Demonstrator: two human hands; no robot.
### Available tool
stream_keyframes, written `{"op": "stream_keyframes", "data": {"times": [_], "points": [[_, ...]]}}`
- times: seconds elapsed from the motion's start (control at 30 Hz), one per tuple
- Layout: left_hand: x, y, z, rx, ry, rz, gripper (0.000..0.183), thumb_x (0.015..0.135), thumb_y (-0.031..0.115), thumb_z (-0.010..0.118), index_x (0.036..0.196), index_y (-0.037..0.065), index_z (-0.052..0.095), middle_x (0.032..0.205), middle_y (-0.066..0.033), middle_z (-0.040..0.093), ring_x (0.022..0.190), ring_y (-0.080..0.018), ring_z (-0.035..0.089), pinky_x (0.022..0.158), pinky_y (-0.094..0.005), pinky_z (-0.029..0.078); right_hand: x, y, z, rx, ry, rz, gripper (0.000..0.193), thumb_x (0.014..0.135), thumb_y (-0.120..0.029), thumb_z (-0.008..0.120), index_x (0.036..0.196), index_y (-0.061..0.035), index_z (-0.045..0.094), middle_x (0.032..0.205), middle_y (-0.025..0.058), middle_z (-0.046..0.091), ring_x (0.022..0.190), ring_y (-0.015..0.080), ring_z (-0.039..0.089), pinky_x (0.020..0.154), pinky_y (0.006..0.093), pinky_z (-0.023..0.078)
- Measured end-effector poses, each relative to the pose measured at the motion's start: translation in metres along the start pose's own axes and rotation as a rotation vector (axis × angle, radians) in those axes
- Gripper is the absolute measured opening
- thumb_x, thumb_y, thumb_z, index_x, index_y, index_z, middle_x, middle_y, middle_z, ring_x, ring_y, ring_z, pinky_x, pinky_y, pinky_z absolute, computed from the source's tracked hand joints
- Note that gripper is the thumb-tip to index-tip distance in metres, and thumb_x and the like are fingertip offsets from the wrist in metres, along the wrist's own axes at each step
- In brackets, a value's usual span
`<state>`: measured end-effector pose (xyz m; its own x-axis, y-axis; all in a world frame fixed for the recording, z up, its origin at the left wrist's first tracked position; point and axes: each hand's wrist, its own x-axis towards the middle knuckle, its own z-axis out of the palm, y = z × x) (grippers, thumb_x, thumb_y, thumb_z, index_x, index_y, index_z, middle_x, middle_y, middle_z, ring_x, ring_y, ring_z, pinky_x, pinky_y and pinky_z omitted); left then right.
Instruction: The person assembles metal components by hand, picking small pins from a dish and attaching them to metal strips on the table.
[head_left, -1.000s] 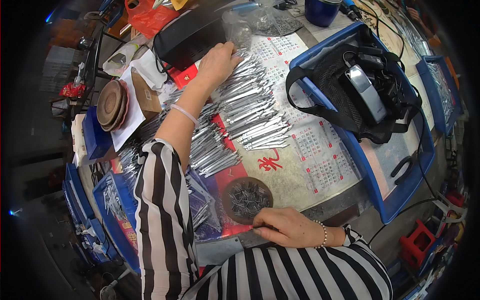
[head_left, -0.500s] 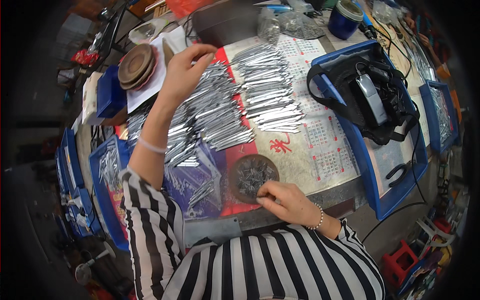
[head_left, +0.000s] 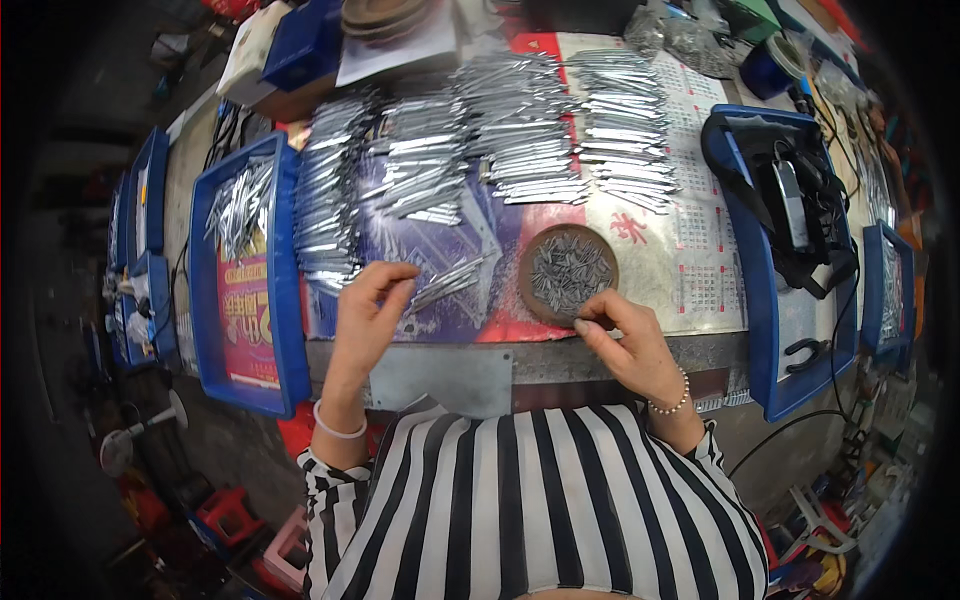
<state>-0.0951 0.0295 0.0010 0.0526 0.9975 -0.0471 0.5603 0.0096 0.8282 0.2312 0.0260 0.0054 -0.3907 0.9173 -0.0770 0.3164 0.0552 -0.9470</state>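
My left hand (head_left: 372,310) is low over the table's near side, with thumb and fingers drawn together beside a small loose pile of thin metal rods (head_left: 447,283). Whatever it may hold is too small to make out. At the near right rim of a round brown bowl (head_left: 612,258), my right hand (head_left: 628,338) pinches thumb and forefinger together; any piece between them cannot be made out. Many small dark-grey metal pieces (head_left: 570,272) fill the bowl. Beyond the hands, thin silvery rods lie in several long stacked rows (head_left: 525,130).
A blue tray (head_left: 292,330) with more rods stands at the left. On the right, another blue tray (head_left: 765,370) holds a black strapped bag (head_left: 815,210) and pliers (head_left: 803,352). Brown round dishes (head_left: 385,18) and a dark blue jar (head_left: 770,65) are at the back.
My left hand has come down from the far rod rows to the small near pile. My right hand stays at the bowl's near edge. The whole view has shifted.
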Motion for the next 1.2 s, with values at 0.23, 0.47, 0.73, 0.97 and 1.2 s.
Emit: {"op": "stream_keyframes", "data": {"times": [0.23,0.47,0.73,0.97,1.2], "points": [[-0.012,-0.007,0.034,0.265,0.082,0.226,0.021,0.08,-0.003,0.063,0.101,0.0,0.064,0.096,-0.0142,0.062,0.087,-0.0302,0.061,0.076,-0.0346,0.048,-0.014,-0.01,0.013,-0.125,-0.032,-0.002,0.013,0.087,-0.01,0.062,0.092,0.0008,0.057,0.079,0.0157,0.063,0.07,0.0304,0.063,0.064,0.0346,0.048],[0.014,-0.002,0.05,0.543,-0.019,0.284,0.025,0.078,0.0,0.065,0.103,0.001,0.062,0.091,-0.0124,0.059,0.09,-0.0333,0.057,0.078,-0.0433,0.045,-0.02,-0.014,0.017,-0.18,-0.086,-0.013,0.014,0.087,-0.011,0.062,0.093,0.0005,0.057,0.083,0.0163,0.062,0.074,0.0325,0.063,0.066,0.0369,0.049],[0.025,-0.009,0.043,0.342,-0.098,0.294,0.02,0.081,0.001,0.064,0.101,0.001,0.064,0.085,-0.0131,0.058,0.081,-0.0307,0.058,0.07,-0.0373,0.046,-0.012,-0.006,0.015,-0.224,-0.107,-0.026,0.013,0.086,-0.01,0.061,0.094,0.0001,0.056,0.086,0.016,0.06,0.077,0.0341,0.061,0.067,0.0397,0.048],[0.013,0.01,0.028,0.031,0.018,0.095,0.015,0.082,-0.001,0.065,0.097,0.0,0.068,0.08,-0.009,0.061,0.07,-0.0164,0.058,0.065,-0.0262,0.045,0.011,0.008,0.005,-0.421,0.032,-0.107,0.016,0.083,-0.006,0.061,0.097,-0.0022,0.056,0.089,0.0131,0.057,0.081,0.034,0.057,0.071,0.0411,0.046],[-0.015,0.033,0.02,-0.389,0.03,-0.137,0.011,0.082,-0.004,0.066,0.093,-0.003,0.065,0.086,-0.0051,0.062,0.077,-0.0102,0.058,0.069,-0.0234,0.045,0.041,0.01,0.016,-0.822,0.022,-0.172,0.021,0.076,-0.005,0.064,0.096,-0.0055,0.057,0.09,0.0104,0.054,0.085,0.0283,0.056,0.074,0.0388,0.042]]}}
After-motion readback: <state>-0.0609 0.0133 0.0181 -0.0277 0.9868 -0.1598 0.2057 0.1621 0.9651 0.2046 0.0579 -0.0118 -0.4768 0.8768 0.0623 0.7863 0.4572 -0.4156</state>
